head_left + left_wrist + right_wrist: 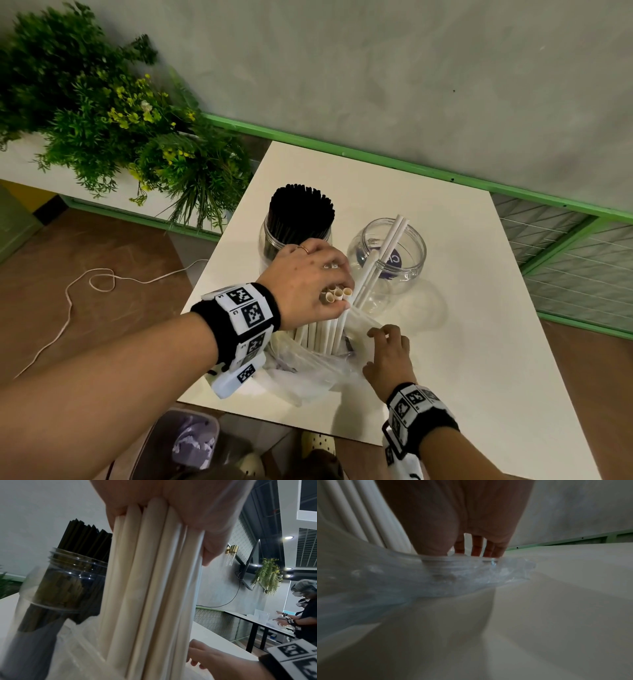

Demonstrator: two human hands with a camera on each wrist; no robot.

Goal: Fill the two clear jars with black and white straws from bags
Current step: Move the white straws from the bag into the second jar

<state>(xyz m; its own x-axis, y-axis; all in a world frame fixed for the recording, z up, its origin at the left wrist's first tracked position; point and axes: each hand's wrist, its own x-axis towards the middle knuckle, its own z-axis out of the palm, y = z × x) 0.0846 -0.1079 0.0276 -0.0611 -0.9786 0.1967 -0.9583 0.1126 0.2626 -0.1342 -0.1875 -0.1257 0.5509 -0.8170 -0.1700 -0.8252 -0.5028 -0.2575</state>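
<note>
On the white table (472, 318) a clear jar (270, 240) at the left is packed with black straws (301, 209). To its right a second clear jar (407, 260) holds two white straws (394, 233) leaning out. My left hand (337, 291) grips a bundle of white straws (325, 334) near their top ends; their lower ends stand in a clear plastic bag (308, 373). The left wrist view shows that bundle (149, 588) beside the black-straw jar (68, 574). My right hand (378, 334) pinches the bag's edge (436, 574), thumb and fingers (476, 545) pressing it down.
A green plant (120, 120) stands left of the table, a white cord (96, 277) lies on the brown floor, and a bin (185, 442) sits below the table's near edge. A green-framed wire fence (565, 240) lies behind. Other people (305, 608) work at a far table.
</note>
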